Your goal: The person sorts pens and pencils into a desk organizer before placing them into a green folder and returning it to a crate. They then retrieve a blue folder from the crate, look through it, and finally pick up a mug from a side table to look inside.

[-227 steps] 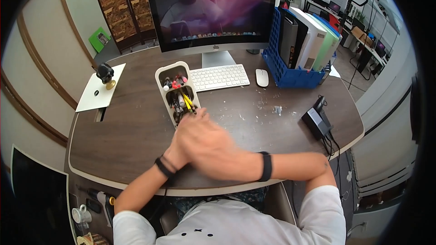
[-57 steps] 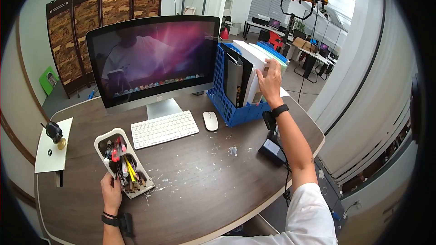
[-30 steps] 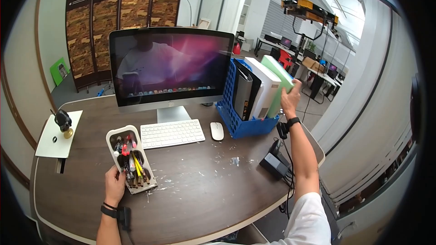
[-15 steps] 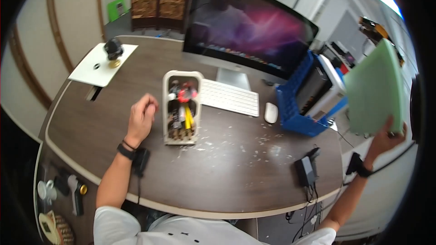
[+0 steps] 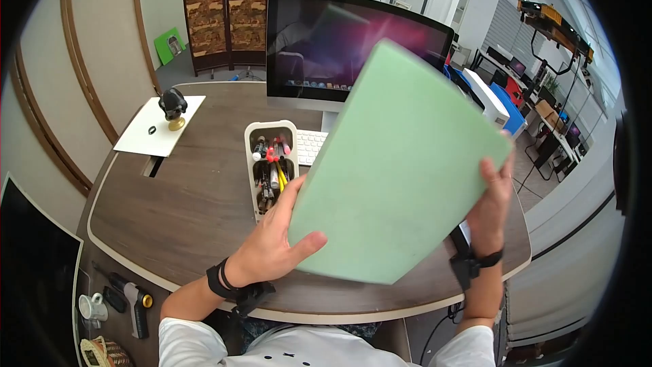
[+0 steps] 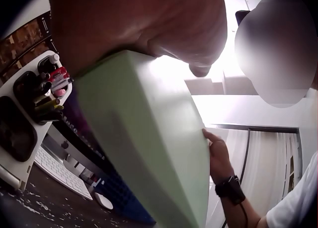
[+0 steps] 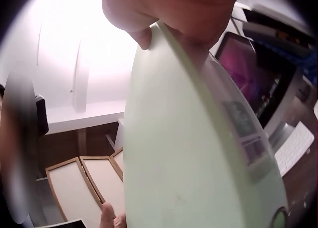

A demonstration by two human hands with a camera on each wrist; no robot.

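A pale green box file (image 5: 401, 170) is held up at a tilt over the front of the desk, its broad face towards me. My left hand (image 5: 268, 241) grips its lower left edge, thumb lying on the face and fingers along the side. At the right edge my right hand (image 5: 490, 207) holds it, thumb in front and fingers behind. In the right wrist view the file's spine (image 7: 233, 133) shows a label window and a round finger hole. Behind the left hand stands a beige pen organizer (image 5: 249, 163) with several pens and markers. The file partly covers the keyboard (image 5: 311, 147).
A monitor (image 5: 305, 47) stands at the back, partly behind the file. Right of it a white binder (image 5: 485, 98) stands beside other files in the rack. A white board (image 5: 139, 132) bearing a small black bust (image 5: 174, 103) lies at the left. Below left is a mug (image 5: 93, 307).
The right hand has drawn the green box file out of the blue rack and swung it in front of me. My left hand left the pen organizer and took hold of the file's left edge.
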